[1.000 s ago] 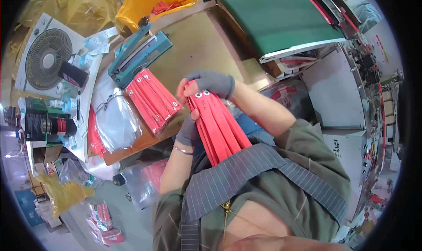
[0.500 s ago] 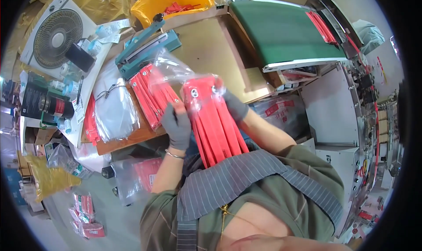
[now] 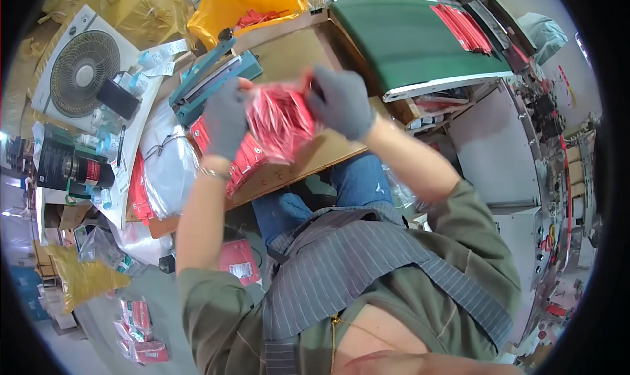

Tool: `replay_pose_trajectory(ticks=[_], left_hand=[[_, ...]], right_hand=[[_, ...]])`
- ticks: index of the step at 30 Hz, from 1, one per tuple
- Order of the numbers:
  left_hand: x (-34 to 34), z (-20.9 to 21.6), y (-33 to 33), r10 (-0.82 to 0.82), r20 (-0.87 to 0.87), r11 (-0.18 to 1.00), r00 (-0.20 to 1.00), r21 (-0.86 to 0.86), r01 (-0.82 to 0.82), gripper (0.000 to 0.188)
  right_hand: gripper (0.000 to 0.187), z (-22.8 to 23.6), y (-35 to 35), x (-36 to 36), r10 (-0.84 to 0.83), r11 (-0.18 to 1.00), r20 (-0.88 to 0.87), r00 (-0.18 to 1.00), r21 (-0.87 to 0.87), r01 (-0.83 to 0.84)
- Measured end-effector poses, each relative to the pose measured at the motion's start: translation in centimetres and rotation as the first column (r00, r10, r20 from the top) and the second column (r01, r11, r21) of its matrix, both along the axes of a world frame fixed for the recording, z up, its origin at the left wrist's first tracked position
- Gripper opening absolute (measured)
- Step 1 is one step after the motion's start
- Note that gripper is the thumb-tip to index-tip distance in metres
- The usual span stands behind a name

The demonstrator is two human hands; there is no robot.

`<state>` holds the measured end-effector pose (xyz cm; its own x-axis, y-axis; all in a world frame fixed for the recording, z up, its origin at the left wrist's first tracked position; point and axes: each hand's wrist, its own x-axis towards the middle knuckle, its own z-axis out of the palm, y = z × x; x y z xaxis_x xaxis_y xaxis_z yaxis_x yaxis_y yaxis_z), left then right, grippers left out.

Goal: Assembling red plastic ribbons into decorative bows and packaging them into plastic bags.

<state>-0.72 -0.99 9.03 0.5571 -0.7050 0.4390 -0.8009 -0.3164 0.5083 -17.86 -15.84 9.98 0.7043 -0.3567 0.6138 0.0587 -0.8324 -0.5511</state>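
Note:
A clear plastic bag (image 3: pixel 282 122) full of red flat strips is held up between my hands over the worktable, slightly blurred. My left hand (image 3: pixel 225 117), in a grey glove with bare fingertips, is closed on the bag's left side. My right hand (image 3: pixel 344 104), gloved the same way, pinches its right side near the top. Just under and beside the left hand, more red strips (image 3: pixel 248 159) lie in a row on the table, partly hidden. A blue-green lever bag sealer (image 3: pixel 216 86) stands behind the left hand.
A pile of clear bags (image 3: pixel 167 178) lies left of the red strips. Further left are a box fan (image 3: pixel 84 63) and a dark flask (image 3: pixel 88 171). A green conveyor belt (image 3: pixel 407 43) carries red strips (image 3: pixel 461 28) at the right. Packed red bundles (image 3: pixel 141 335) lie on the floor.
Both hands have lifted forward, away from my body, with the bagged strips. The strips stretched toward my apron before; now the bag is tipped up and its end faces me.

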Motion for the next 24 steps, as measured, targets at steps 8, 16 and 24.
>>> replay_pose_trajectory(ticks=[8,16,24], left_hand=[[3.2,3.4,-3.6,-0.032,0.013,0.995,0.999,-0.099,0.033,0.024],[2.0,4.7,-3.5,-0.096,-0.336,0.986,0.937,0.097,0.136,0.025],[-2.3,11.5,-0.7,-0.227,-0.605,0.973,0.763,-0.105,0.206,0.020]], right_hand=[[0.014,3.7,-9.2,5.0,-0.110,0.994,-0.268,0.957,-0.002,0.113],[0.016,2.7,-12.1,4.0,0.295,0.826,-0.585,0.755,0.554,0.106],[0.028,5.5,-6.6,4.7,0.202,0.851,0.316,0.927,-0.524,-0.007]])
